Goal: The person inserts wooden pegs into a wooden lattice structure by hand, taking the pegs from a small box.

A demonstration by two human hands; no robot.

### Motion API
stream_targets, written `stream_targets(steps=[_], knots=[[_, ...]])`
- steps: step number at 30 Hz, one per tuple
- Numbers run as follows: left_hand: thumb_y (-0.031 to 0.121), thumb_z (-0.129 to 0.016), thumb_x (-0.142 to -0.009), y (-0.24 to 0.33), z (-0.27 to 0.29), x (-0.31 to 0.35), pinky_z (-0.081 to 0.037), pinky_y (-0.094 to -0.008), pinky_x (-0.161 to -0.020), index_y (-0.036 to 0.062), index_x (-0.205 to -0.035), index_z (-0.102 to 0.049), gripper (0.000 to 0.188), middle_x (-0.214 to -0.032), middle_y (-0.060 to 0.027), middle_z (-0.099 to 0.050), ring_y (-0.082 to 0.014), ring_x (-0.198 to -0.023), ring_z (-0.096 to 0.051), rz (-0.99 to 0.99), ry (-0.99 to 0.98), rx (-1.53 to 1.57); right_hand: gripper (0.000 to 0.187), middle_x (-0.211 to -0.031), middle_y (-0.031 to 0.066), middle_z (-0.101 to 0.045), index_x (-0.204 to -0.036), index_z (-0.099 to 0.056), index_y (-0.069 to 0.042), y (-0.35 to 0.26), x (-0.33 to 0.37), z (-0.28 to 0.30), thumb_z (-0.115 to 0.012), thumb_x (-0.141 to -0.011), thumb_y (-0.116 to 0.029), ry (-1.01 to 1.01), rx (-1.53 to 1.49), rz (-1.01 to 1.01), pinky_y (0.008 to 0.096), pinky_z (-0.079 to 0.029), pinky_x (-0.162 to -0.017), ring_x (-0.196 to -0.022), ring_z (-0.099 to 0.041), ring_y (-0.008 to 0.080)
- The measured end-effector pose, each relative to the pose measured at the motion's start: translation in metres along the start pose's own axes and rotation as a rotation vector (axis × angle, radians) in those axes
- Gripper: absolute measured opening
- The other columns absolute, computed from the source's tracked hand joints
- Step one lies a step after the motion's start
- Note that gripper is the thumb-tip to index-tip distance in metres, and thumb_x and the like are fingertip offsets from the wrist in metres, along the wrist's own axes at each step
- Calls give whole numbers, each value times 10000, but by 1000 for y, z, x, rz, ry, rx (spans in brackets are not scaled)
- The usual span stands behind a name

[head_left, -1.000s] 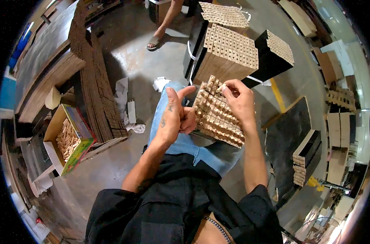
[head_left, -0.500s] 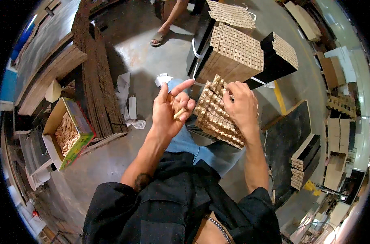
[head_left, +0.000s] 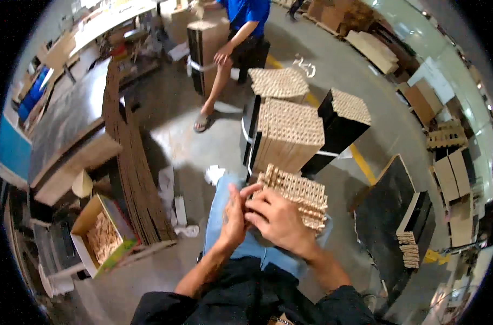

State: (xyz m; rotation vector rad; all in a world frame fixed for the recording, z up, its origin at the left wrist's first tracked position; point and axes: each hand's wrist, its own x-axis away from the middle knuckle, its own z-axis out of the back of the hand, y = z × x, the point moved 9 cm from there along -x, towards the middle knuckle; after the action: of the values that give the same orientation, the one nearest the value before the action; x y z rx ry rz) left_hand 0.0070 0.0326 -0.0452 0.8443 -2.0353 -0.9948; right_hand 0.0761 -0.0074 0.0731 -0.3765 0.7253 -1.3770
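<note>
Dark long-sleeved top, sleeves pushed up above the elbows. Light blue jeans. Both forearms bare. Left hand and right hand ungloved; no rings or watch discernible.

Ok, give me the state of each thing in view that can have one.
Left hand: raised, fingers bent beside the block.
Right hand: laid on the block's near side.
Wooden lattice block: resting on the lap, tilted.
Cardboard box: open, holding small wooden pieces.
Tall lattice stack: upright on the floor.
</note>
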Motion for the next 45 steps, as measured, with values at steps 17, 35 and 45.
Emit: stream_targets(steps=[17,35,45], knots=[[663,-168,-1015,11,-12,12,-288,-235,-475,11,-1195,-603,804,-706,11,-548,-61,-538,-405,27,-47,-241,195,-1029,157,-644,-1059,-606,16,10,0,2,-634,-871,-28,68,-197,56,358,-543,-781,-869,-672,289],[141,-573,-885,-21,62,5,-434,-261,-616,-39,-1248,-536,407,-963,-89,-605,-162,-784,-573,205,-34,393,171,-815,143,-718,-1026,-694,13,160,-27,31,-632,-933,-117,-29,-159,-427,317,-549,-622,-694,-722,199],[83,-534,-1004,22,32,8,-513,-225,-618,-40,-1477,-314,536,-1207,-250,-629,-162,-770,-610,29,-104,273,241,-827,143,-666,-833,-576,-42,122,-46,16,-654,-895,-261,-119,468,-73,479,-518,-689,-818,-663,375]])
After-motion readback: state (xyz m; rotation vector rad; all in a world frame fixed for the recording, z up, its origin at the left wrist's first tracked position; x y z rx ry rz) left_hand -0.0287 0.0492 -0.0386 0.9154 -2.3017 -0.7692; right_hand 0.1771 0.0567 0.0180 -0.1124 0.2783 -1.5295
